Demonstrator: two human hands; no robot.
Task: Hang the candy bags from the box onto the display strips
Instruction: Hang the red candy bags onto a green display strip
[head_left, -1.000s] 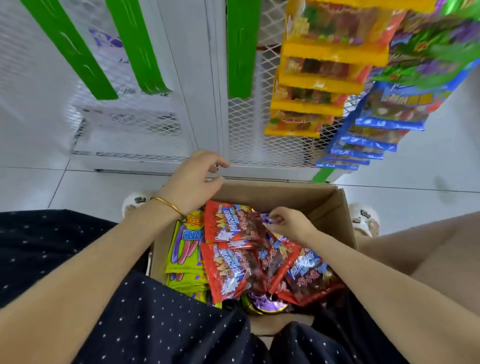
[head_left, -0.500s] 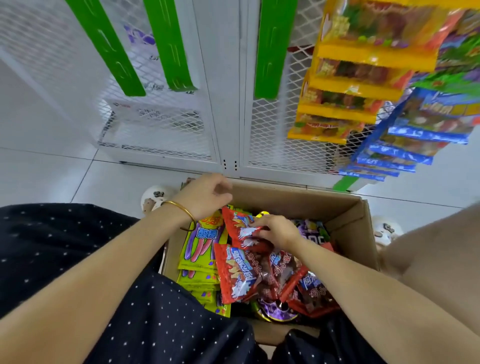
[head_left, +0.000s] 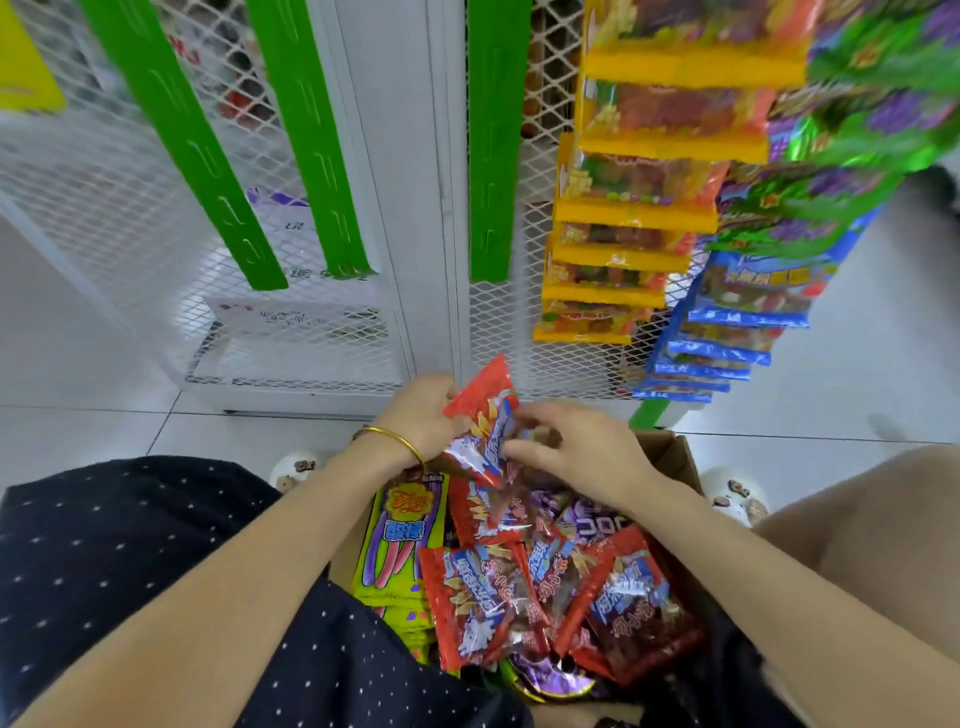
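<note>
- The left hand (head_left: 423, 418), with a thin gold bangle (head_left: 396, 438) at its wrist, grips the left edge of a red foil candy bag with blue and white print (head_left: 480, 423), fingers curled around it.
- The right hand (head_left: 582, 451) meets the same bag from the other side, thumb and fingertips pinching its right edge.
- The bag is held tilted between the two hands, its top corner pointing up and away from the person, raised above the open brown cardboard box (head_left: 675, 457).
- Below both hands, the box holds more red bags (head_left: 480, 603) of the same print, piled loosely.
- Beneath the left wrist, a stack of yellow-green packs with pink sticks printed on them (head_left: 397, 545) lies along the box's left side.
- Under the right wrist, purple packs (head_left: 587, 522) show among the red ones.
- Beyond the hands, three bare green plastic display strips (head_left: 491, 140) hang on a white wire-mesh rack (head_left: 322, 322).
- Up and to the right of the right hand, strips carry yellow-topped bags (head_left: 628, 208), blue-topped bags (head_left: 727, 332) and green and purple bags (head_left: 841, 171).
- A dark fabric with white dots (head_left: 130, 545) covers the lap beneath the left forearm.
</note>
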